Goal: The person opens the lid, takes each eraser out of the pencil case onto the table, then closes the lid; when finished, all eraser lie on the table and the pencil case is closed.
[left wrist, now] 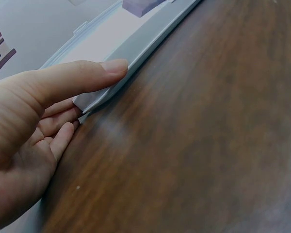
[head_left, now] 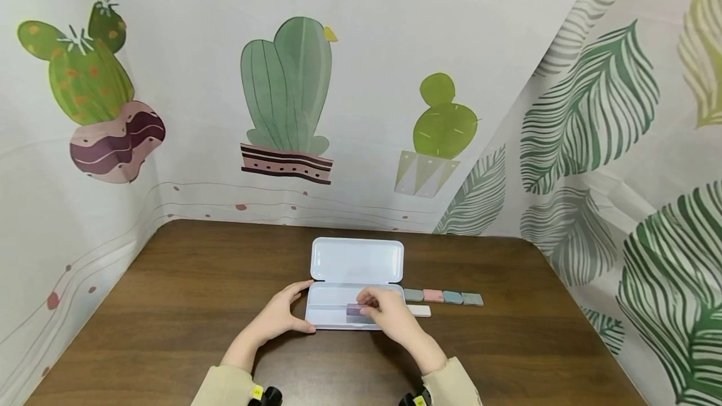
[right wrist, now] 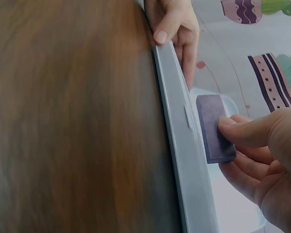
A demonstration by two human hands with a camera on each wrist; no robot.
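Note:
A pale blue-white pencil case (head_left: 327, 296) lies on the table with its lid (head_left: 358, 260) raised at the back. My left hand (head_left: 276, 317) holds its left end, the thumb on the front edge and fingers round the far side. My right hand (head_left: 393, 318) pinches a purple rectangular block (right wrist: 213, 128) between thumb and fingers, over the right half of the case's base. In the left wrist view, only a corner of that purple block (left wrist: 139, 6) shows. Whether the block touches the case's floor I cannot tell.
To the right of the case runs a row of small blocks: a grey-green one (head_left: 413, 295), a pink one (head_left: 433, 296), a blue one (head_left: 452, 297) and a greyish one (head_left: 472, 299). A white block (head_left: 419, 311) lies in front of them. Printed cloth (head_left: 361, 80) hangs behind the brown table (head_left: 197, 281).

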